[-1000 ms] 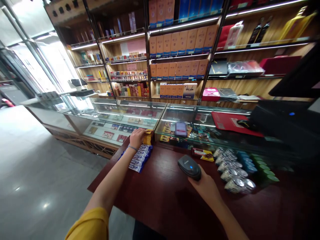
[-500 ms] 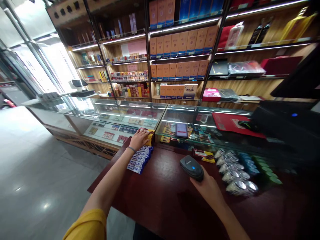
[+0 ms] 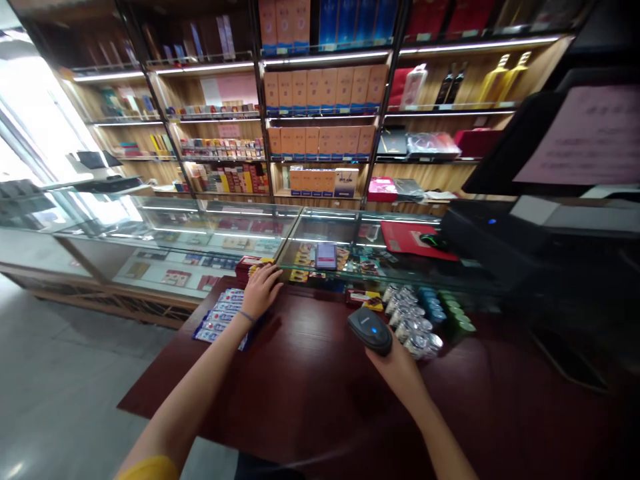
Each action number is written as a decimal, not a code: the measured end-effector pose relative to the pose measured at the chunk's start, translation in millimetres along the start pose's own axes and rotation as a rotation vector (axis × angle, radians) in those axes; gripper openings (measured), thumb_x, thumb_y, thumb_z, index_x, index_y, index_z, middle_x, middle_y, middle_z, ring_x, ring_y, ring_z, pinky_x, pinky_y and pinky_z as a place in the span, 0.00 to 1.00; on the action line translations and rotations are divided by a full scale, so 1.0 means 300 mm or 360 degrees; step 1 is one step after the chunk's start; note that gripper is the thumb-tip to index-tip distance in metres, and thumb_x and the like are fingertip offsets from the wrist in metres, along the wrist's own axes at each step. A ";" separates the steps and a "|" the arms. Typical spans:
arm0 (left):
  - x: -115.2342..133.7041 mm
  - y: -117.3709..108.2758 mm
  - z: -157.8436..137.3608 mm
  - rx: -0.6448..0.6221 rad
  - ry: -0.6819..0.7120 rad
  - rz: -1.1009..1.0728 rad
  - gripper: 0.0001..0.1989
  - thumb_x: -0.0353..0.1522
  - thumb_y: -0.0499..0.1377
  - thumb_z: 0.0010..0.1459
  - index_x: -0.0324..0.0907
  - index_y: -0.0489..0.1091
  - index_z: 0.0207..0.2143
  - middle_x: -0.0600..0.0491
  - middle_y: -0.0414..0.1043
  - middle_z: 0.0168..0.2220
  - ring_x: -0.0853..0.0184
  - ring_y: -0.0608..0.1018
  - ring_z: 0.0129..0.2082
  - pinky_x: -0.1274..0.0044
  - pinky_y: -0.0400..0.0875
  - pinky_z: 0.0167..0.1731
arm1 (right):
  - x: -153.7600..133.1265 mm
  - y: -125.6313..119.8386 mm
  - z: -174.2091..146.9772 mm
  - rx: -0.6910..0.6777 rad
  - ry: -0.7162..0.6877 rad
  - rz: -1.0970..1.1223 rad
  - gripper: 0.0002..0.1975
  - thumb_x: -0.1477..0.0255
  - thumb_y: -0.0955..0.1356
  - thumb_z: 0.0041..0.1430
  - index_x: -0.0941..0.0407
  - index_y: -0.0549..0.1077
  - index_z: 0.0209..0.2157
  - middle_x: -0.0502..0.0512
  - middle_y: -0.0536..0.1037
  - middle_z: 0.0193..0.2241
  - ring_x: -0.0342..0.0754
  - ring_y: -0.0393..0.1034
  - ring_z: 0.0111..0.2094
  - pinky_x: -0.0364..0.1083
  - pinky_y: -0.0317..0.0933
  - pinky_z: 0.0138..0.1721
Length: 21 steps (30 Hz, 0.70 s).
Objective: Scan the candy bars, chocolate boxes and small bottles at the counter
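Note:
My right hand (image 3: 397, 373) is wrapped round a dark barcode scanner (image 3: 369, 329) with a small blue light, held above the brown counter (image 3: 300, 380). My left hand (image 3: 261, 291) reaches forward with fingers apart and nothing visible in it. It is just in front of a stack of red-and-yellow packs (image 3: 246, 267) at the counter's far left edge. Beside the left wrist lie several blue-and-white wrapped snack packs (image 3: 217, 321) in a row. Another red-and-yellow pack (image 3: 364, 299) lies beyond the scanner.
Right of the scanner stand silver-topped containers (image 3: 413, 327), with blue ones (image 3: 431, 305) and green ones (image 3: 456, 313) alongside. A glass display case (image 3: 240, 230) borders the counter, bearing a red mat (image 3: 407, 240). A monitor (image 3: 575, 133) rises at right; a dark flat device (image 3: 567, 360) lies below.
The view has swung to the right, bringing the monitor in. My left hand has come off the red-and-yellow stack, towards me and to its right. The scanner stays in my right hand.

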<state>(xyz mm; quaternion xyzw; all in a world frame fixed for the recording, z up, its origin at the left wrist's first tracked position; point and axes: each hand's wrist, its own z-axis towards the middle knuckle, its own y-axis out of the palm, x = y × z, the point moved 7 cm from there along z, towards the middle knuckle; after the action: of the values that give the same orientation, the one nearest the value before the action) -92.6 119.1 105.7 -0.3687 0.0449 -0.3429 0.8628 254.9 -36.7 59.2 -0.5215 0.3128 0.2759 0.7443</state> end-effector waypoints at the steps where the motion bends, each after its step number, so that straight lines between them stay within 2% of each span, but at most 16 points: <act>1: 0.045 0.023 0.001 0.0011 0.0011 -0.0028 0.19 0.37 0.57 0.66 0.47 0.70 0.58 0.45 0.72 0.57 0.54 0.70 0.61 0.59 0.63 0.63 | 0.017 -0.019 -0.005 0.0010 0.0019 0.0016 0.21 0.64 0.67 0.54 0.53 0.70 0.50 0.59 0.83 0.38 0.58 0.79 0.45 0.52 0.71 0.44; 4: 0.180 0.116 0.012 -0.0016 0.0042 -0.0100 0.19 0.36 0.56 0.66 0.47 0.69 0.58 0.45 0.72 0.55 0.55 0.72 0.58 0.61 0.67 0.60 | 0.060 -0.084 -0.020 0.0047 0.0087 0.0021 0.23 0.65 0.68 0.53 0.54 0.70 0.51 0.61 0.83 0.42 0.60 0.77 0.48 0.54 0.70 0.47; 9: 0.397 0.304 0.025 -0.0133 0.0098 -0.0248 0.19 0.33 0.55 0.66 0.45 0.68 0.59 0.43 0.69 0.58 0.55 0.69 0.61 0.61 0.66 0.61 | 0.124 -0.206 -0.052 0.0166 0.0219 -0.0090 0.29 0.65 0.70 0.52 0.52 0.68 0.57 0.60 0.83 0.41 0.61 0.78 0.47 0.53 0.71 0.45; 14: 0.599 0.485 0.021 -0.0316 0.0187 -0.0340 0.21 0.30 0.55 0.65 0.45 0.67 0.60 0.43 0.66 0.61 0.55 0.67 0.62 0.61 0.65 0.62 | 0.172 -0.311 -0.071 0.0213 0.0245 -0.0141 0.27 0.65 0.71 0.53 0.50 0.69 0.55 0.57 0.84 0.39 0.59 0.79 0.45 0.50 0.71 0.42; 17: 0.694 0.566 0.023 -0.0399 0.0195 -0.0341 0.22 0.31 0.56 0.64 0.44 0.67 0.60 0.43 0.65 0.62 0.55 0.66 0.63 0.61 0.63 0.63 | 0.192 -0.365 -0.082 0.0244 0.0286 -0.0154 0.24 0.65 0.71 0.53 0.50 0.70 0.53 0.57 0.84 0.38 0.58 0.80 0.45 0.49 0.71 0.41; 21: 0.759 0.654 0.026 -0.0493 0.0092 -0.0227 0.24 0.32 0.57 0.63 0.44 0.66 0.62 0.41 0.61 0.66 0.52 0.62 0.67 0.56 0.57 0.65 | 0.216 -0.411 -0.100 0.0263 0.0355 -0.0211 0.23 0.65 0.70 0.53 0.51 0.71 0.51 0.59 0.84 0.36 0.60 0.80 0.44 0.50 0.71 0.42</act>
<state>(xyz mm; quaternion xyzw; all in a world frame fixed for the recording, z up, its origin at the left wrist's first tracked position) 192.9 78.2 20.3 -0.4895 0.0955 -0.4028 0.7675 382.6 -97.2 77.1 -0.5053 0.3801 0.1398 0.7620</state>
